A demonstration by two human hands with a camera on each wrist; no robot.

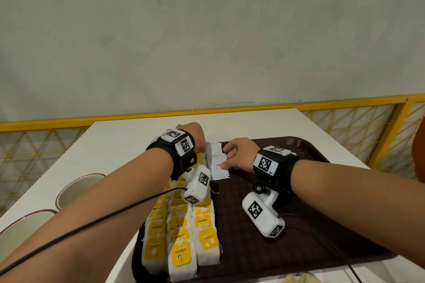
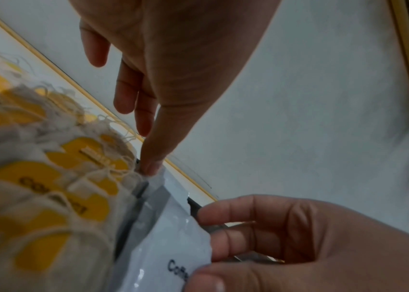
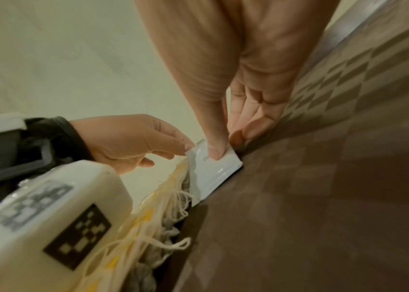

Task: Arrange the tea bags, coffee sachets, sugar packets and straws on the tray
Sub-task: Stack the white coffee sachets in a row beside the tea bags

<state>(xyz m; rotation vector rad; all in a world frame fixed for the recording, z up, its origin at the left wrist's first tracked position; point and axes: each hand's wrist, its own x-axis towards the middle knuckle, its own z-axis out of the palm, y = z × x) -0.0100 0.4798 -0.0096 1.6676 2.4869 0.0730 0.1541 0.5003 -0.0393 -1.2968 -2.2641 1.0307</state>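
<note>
A brown tray [image 1: 287, 248] lies on a white table [image 1: 128, 140]. Rows of tea bags [image 1: 181, 232] with yellow tags fill its left side. White coffee sachets [image 1: 217, 165] stand just beyond them at the far middle. My right hand [image 1: 239, 154] pinches the front coffee sachet [image 3: 220, 168], thumb on its printed face and fingers behind it. My left hand [image 1: 195, 138] reaches in from the left, and its thumb tip [image 2: 149, 166] presses the sachet's [image 2: 171, 237] far corner beside the tea bags [image 2: 56, 193]. Its other fingers stay loosely extended.
Two pale bowls [image 1: 76, 190] [image 1: 25, 227] sit on the table left of the tray. The tray's right half [image 3: 323, 197] is bare patterned surface. A yellow railing [image 1: 345, 101] runs behind the table against a grey wall. Camera cables trail from both wrists.
</note>
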